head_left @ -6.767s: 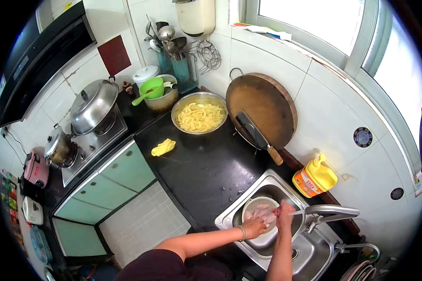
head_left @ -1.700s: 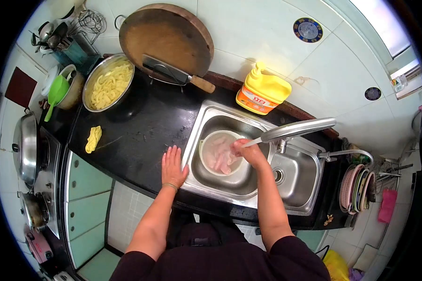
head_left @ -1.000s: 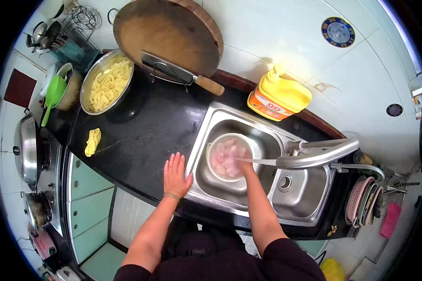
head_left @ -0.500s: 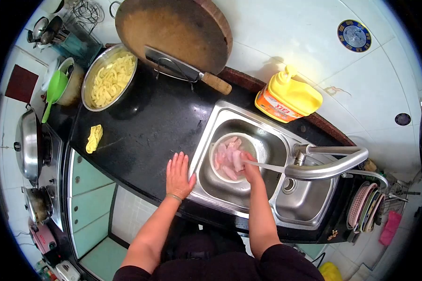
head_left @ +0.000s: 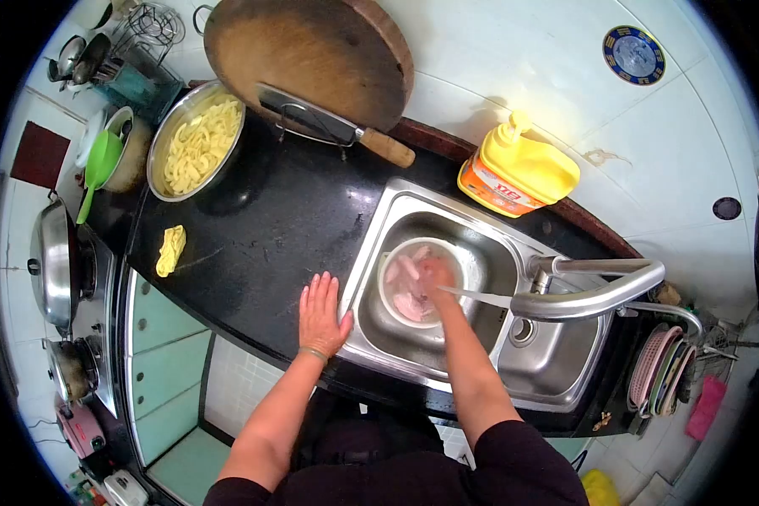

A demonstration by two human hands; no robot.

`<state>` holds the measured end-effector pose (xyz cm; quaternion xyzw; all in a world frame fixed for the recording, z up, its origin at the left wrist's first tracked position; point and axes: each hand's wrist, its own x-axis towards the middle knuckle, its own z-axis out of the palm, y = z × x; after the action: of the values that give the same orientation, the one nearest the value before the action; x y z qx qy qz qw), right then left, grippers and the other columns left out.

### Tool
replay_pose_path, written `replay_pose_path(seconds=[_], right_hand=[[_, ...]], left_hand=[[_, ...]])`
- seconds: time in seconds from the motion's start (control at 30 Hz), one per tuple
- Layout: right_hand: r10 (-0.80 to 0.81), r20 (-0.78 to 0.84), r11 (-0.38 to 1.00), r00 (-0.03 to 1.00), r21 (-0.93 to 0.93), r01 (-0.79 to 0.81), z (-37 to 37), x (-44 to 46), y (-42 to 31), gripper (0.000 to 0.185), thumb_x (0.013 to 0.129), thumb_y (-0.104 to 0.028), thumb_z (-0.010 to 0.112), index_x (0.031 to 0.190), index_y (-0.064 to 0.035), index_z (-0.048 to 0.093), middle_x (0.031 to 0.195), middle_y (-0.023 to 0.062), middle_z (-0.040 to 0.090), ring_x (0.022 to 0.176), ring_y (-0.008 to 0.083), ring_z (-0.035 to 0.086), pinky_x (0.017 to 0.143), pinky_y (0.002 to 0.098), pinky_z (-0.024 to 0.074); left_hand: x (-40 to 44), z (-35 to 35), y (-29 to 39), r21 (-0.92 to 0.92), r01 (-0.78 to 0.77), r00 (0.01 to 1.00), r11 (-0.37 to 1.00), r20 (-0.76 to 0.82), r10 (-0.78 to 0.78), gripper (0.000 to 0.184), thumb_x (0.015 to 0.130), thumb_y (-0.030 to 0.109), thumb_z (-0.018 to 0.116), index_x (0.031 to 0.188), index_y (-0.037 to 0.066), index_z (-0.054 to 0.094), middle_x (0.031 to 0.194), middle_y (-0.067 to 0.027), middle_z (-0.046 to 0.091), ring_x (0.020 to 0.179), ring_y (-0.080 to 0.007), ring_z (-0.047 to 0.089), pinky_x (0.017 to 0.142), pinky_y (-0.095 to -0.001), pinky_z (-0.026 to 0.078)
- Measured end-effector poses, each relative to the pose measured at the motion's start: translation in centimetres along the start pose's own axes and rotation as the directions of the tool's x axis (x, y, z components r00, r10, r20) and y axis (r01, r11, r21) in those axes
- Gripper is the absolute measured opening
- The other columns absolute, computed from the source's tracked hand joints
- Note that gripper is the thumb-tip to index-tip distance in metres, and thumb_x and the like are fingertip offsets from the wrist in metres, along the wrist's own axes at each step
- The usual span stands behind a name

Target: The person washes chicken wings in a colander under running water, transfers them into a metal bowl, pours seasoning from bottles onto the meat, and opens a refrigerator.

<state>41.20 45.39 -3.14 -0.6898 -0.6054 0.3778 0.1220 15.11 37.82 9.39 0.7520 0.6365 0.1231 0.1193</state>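
My left hand [head_left: 321,317] lies flat on the black countertop [head_left: 270,228], fingers stretched out, beside the sink's left rim. In the left basin of the steel sink [head_left: 378,339] stands a white bowl [head_left: 385,297] of cloudy water and pale pink raw meat pieces [head_left: 409,304]. My right hand [head_left: 438,277] reaches down into this bowl among the meat. Its fingers are under the water and blurred, so their grip cannot be made out. Water from the faucet [head_left: 589,297] streams leftward over the bowl, close to my right wrist.
A yellow detergent bottle [head_left: 514,173] stands behind the sink. Further left, a cleaver [head_left: 385,148] rests in a rack before a round chopping board [head_left: 304,59]. A metal bowl of cut pale-yellow strips [head_left: 201,148] and a crumpled yellow cloth [head_left: 170,250] are on the counter.
My right hand has moved from the bowl's right edge down and left into the water. A meat piece at its fingers has gone lower; the water looks fuller and cloudier. My left hand stays put.
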Motion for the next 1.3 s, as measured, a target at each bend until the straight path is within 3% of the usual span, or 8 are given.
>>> replay_pose_path(seconds=[0.1, 0.17, 0.5, 0.7, 0.77, 0.9, 1.13, 1.3], right_hand=[[0.006, -0.068, 0.908, 0.998, 0.419, 0.024, 0.8, 0.2, 4.1, 0.042, 0.070, -0.011, 0.065, 0.110, -0.0089, 0.053, 0.105, 0.0165, 0.058, 0.092, 0.0323, 0.055, 0.084, 0.0387, 0.0423], [-0.400, -0.206, 0.912, 0.893, 0.012, 0.411, -0.5, -0.6, 3.3, 0.051, 0.068, -0.013, 0.068, 0.116, -0.0131, 0.051, 0.118, 0.0178, 0.051, 0.102, 0.0354, 0.050, 0.089, 0.0417, 0.0400], [-0.149, -0.065, 0.927, 0.987, -0.357, 0.116, 1.3, -1.8, -1.6, 0.061, 0.067, -0.023, 0.070, 0.124, -0.0232, 0.047, 0.132, 0.0175, 0.038, 0.117, 0.0399, 0.038, 0.098, 0.0449, 0.0344], [-0.042, -0.183, 0.943, 0.982, 0.317, 0.099, -3.2, -2.1, -1.8, 0.053, 0.071, -0.027, 0.068, 0.120, -0.0149, 0.051, 0.113, 0.0183, 0.054, 0.108, 0.0357, 0.048, 0.094, 0.0398, 0.0383], [0.047, -0.031, 0.998, 0.998, 0.033, -0.046, -5.6, -3.3, -4.3, 0.061, 0.063, -0.019, 0.073, 0.119, -0.0219, 0.049, 0.124, 0.0138, 0.049, 0.118, 0.0311, 0.043, 0.096, 0.0375, 0.0367], [-0.163, 0.054, 0.908, 0.985, -0.381, 0.171, -1.4, -3.8, -5.3, 0.072, 0.058, -0.020, 0.075, 0.123, -0.0241, 0.045, 0.137, 0.0102, 0.035, 0.126, 0.0386, 0.029, 0.096, 0.0559, 0.0309], [-0.036, 0.182, 0.885, 0.983, -0.451, 0.116, 0.9, 0.3, -3.9, 0.062, 0.072, -0.014, 0.066, 0.128, -0.0246, 0.042, 0.142, 0.0142, 0.028, 0.130, 0.0383, 0.023, 0.095, 0.0593, 0.0290], [-0.213, -0.052, 0.929, 0.976, 0.298, 0.219, -3.3, 0.8, -0.4, 0.058, 0.075, -0.014, 0.063, 0.128, -0.0117, 0.042, 0.115, 0.0197, 0.054, 0.113, 0.0356, 0.047, 0.096, 0.0346, 0.0370]], left_hand=[[-0.2, 0.1, 0.0, 0.006, -0.003, 1.000, 1.000, -0.002, 0.003, 0.065, 0.076, 0.027, 0.057, 0.131, 0.000, 0.034, 0.138, -0.0171, 0.032, 0.130, -0.0340, 0.026, 0.106, -0.0468, 0.019], [-0.1, 0.2, -0.1, 0.011, -0.006, 1.000, 1.000, -0.008, 0.006, 0.066, 0.076, 0.027, 0.057, 0.131, 0.000, 0.034, 0.139, -0.0169, 0.031, 0.130, -0.0338, 0.026, 0.107, -0.0465, 0.019], [0.0, 0.2, 0.0, 0.008, -0.007, 1.000, 1.000, -0.004, 0.007, 0.066, 0.075, 0.027, 0.058, 0.131, 0.000, 0.034, 0.139, -0.0167, 0.031, 0.131, -0.0337, 0.026, 0.107, -0.0465, 0.018], [-0.1, 0.2, -0.1, 0.006, 0.015, 1.000, 1.000, 0.007, -0.015, 0.065, 0.076, 0.027, 0.057, 0.130, 0.000, 0.035, 0.139, -0.0169, 0.032, 0.130, -0.0341, 0.027, 0.106, -0.0472, 0.019], [-0.1, 0.1, -0.1, 0.010, -0.014, 1.000, 1.000, -0.011, 0.014, 0.065, 0.076, 0.027, 0.057, 0.131, 0.000, 0.035, 0.139, -0.0170, 0.032, 0.130, -0.0342, 0.027, 0.106, -0.0468, 0.019], [0.1, 0.0, 0.1, 0.012, -0.005, 1.000, 1.000, 0.005, 0.005, 0.066, 0.075, 0.027, 0.057, 0.131, 0.000, 0.035, 0.138, -0.0170, 0.032, 0.130, -0.0342, 0.027, 0.107, -0.0467, 0.019], [-0.1, 0.1, 0.1, 0.010, -0.003, 1.000, 1.000, -0.001, 0.003, 0.066, 0.076, 0.027, 0.057, 0.131, 0.001, 0.034, 0.139, -0.0168, 0.032, 0.130, -0.0337, 0.027, 0.106, -0.0470, 0.019], [-0.1, 0.2, 0.0, 0.003, 0.010, 1.000, 1.000, 0.004, -0.010, 0.065, 0.076, 0.028, 0.056, 0.131, 0.001, 0.034, 0.139, -0.0168, 0.032, 0.131, -0.0332, 0.026, 0.106, -0.0470, 0.019]])
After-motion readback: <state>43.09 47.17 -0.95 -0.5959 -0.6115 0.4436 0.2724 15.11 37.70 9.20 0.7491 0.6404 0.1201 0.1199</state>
